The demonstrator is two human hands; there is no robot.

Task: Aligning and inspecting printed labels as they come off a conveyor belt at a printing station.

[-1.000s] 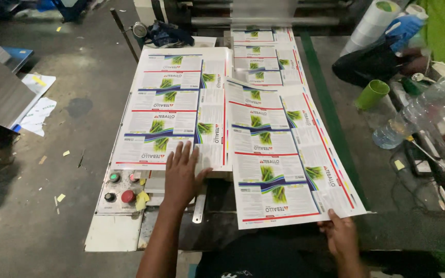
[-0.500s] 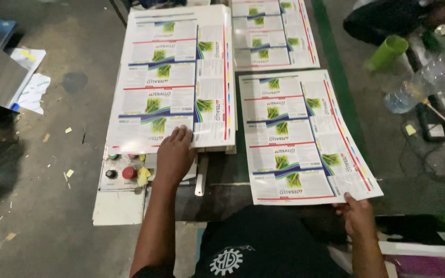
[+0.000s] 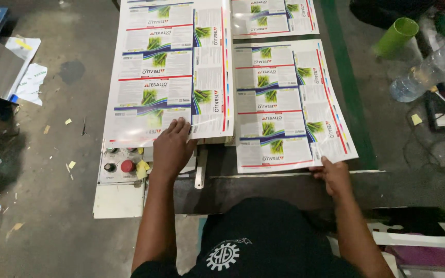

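Head view: the cut printed sheet (image 3: 289, 105) now lies lower and further apart from the web above it than half a second ago, which suggests it is being drawn towards the worker. The right hand (image 3: 334, 176) pinches its near right corner, fingers narrow on the edge. The left hand (image 3: 172, 148) lies flat, fingers spread, on the near end of the left printed sheet (image 3: 173, 72); a control panel (image 3: 121, 166) sits just left of those fingers. Both sheets are glossy, with repeated green-plant label panels
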